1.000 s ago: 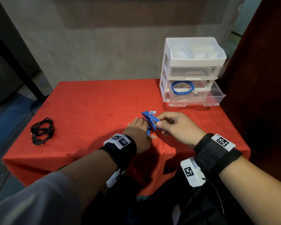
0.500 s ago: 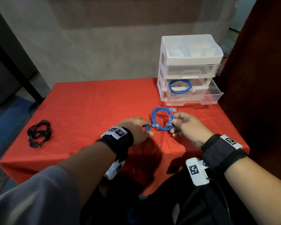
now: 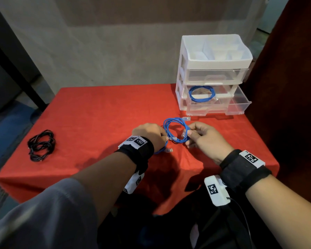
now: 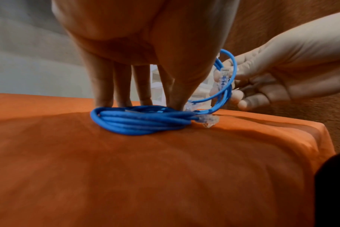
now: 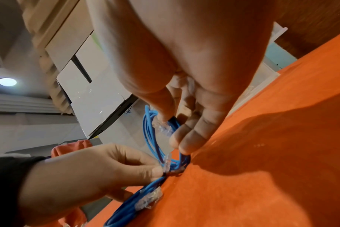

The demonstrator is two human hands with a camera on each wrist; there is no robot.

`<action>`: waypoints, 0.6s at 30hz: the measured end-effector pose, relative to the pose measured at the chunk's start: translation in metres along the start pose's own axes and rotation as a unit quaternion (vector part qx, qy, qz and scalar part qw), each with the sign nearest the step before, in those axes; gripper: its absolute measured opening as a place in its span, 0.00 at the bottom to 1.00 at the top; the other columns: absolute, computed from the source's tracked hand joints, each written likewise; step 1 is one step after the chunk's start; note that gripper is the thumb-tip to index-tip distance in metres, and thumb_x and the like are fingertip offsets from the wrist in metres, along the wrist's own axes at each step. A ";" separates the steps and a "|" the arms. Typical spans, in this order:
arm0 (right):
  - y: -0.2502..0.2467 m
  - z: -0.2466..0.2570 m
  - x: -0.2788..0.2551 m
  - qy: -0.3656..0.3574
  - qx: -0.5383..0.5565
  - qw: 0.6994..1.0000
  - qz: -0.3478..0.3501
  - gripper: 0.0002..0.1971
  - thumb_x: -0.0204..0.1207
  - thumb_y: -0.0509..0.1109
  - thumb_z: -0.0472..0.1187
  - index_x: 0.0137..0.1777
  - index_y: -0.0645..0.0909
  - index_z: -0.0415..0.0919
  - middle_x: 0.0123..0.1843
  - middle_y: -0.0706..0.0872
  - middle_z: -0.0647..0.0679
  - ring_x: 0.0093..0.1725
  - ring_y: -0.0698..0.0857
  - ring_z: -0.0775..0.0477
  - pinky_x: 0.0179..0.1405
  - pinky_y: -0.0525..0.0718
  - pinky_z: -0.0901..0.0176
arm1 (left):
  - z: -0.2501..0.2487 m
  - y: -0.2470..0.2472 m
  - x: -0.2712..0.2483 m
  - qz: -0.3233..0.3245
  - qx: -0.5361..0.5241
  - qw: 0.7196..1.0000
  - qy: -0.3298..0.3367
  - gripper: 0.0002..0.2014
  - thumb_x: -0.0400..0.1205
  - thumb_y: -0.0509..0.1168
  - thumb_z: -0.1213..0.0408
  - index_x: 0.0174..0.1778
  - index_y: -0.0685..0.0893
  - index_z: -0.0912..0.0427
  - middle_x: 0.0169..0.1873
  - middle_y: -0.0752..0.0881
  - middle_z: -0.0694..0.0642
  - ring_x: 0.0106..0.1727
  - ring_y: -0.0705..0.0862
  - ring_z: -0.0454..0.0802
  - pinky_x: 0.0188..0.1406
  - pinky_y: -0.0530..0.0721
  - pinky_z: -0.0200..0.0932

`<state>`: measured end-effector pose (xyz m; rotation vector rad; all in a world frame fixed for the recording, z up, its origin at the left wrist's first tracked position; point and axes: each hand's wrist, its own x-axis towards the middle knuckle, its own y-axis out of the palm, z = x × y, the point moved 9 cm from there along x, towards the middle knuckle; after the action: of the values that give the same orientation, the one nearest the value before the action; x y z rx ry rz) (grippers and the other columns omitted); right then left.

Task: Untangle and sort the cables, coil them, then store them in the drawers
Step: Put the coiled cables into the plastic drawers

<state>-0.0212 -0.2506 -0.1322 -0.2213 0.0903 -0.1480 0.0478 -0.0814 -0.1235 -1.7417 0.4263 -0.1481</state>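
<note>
A blue cable ring point(image 3: 171, 123) stands tilted off the red table, and my right hand point(image 3: 190, 133) pinches its right side beside a clear plug point(image 5: 163, 129). My left hand point(image 3: 149, 133) sits over a second blue coil point(image 4: 142, 122) lying flat on the cloth. Its fingers point(image 4: 103, 86) point down onto that coil, and thumb and forefinger pinch the strands where the two coils meet point(image 5: 165, 170). A strand runs between the coils. Another clear plug point(image 3: 187, 118) lies behind the ring.
The white drawer unit point(image 3: 214, 65) stands at the back right; its lower clear drawer point(image 3: 241, 106) is pulled out and holds a blue coil point(image 3: 202, 94). A black cable bundle point(image 3: 40, 145) lies near the left edge. The table's right edge is close to my right wrist.
A second ago both hands held the blue cable bunched upright. My right hand has drawn one coil out to the right as a ring, while my left stays on the other.
</note>
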 end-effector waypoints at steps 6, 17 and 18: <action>0.015 0.007 0.003 -0.042 -0.034 0.998 0.019 0.07 0.86 0.64 0.27 0.48 0.82 0.33 0.36 0.85 0.42 0.34 0.84 0.54 0.41 0.87 0.61 | 0.008 0.000 -0.003 -0.003 -0.030 0.999 -0.023 0.15 0.79 0.64 0.38 0.57 0.88 0.36 0.55 0.88 0.40 0.59 0.86 0.50 0.53 0.81 0.40; 0.034 0.014 -0.001 -0.077 -0.148 0.983 0.075 0.04 0.80 0.73 0.33 0.50 0.82 0.41 0.32 0.83 0.59 0.29 0.73 0.55 0.31 0.74 0.62 | 0.008 -0.003 -0.004 -0.011 -0.021 0.999 -0.033 0.15 0.78 0.65 0.37 0.55 0.87 0.37 0.54 0.88 0.41 0.57 0.86 0.50 0.55 0.84 0.43; 0.034 0.015 -0.002 -0.080 -0.158 0.981 0.078 0.04 0.80 0.74 0.33 0.49 0.82 0.41 0.31 0.81 0.59 0.27 0.73 0.58 0.30 0.73 0.64 | 0.009 -0.003 -0.003 -0.008 -0.022 0.999 -0.035 0.15 0.78 0.65 0.37 0.54 0.87 0.37 0.53 0.89 0.41 0.56 0.86 0.50 0.55 0.85 0.43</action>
<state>-0.0168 -0.2145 -0.1250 -0.5400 -0.0300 0.0414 0.0484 -0.0714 -0.1224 -1.7884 0.3677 -0.0890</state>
